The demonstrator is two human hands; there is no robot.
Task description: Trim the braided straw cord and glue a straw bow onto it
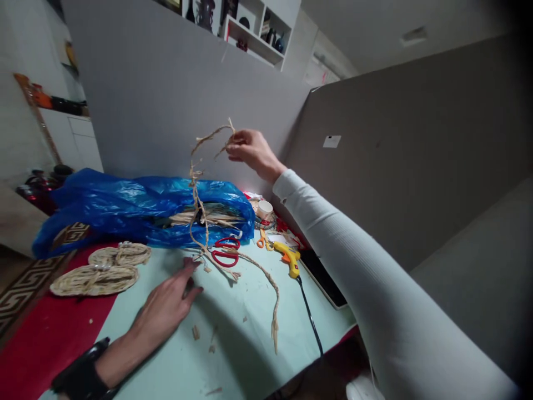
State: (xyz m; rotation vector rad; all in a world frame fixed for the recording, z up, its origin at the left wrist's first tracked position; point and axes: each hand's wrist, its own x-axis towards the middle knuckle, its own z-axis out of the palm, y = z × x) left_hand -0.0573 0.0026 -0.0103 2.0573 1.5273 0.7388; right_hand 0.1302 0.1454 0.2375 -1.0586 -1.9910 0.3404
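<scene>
My right hand (250, 151) is raised above the table, its fingers pinched on the top end of a braided straw rope (196, 189). The rope hangs down in a loop and reaches the table near the red scissors (225, 251). A second braided length (266, 283) trails across the pale green table top (233, 355) toward the front. My left hand (169, 303) lies flat on the table with fingers stretched out, fingertips pressing close to the rope's lower end. A black band sits on that wrist.
A blue plastic bag (125, 205) with straw inside lies behind. Two woven straw ovals (100, 272) rest on a red cloth at the left. A yellow glue gun (289, 258) with a black cord, orange scissors (262, 239), a white cup (264, 209) and a tablet are at the right. Grey partitions surround the table.
</scene>
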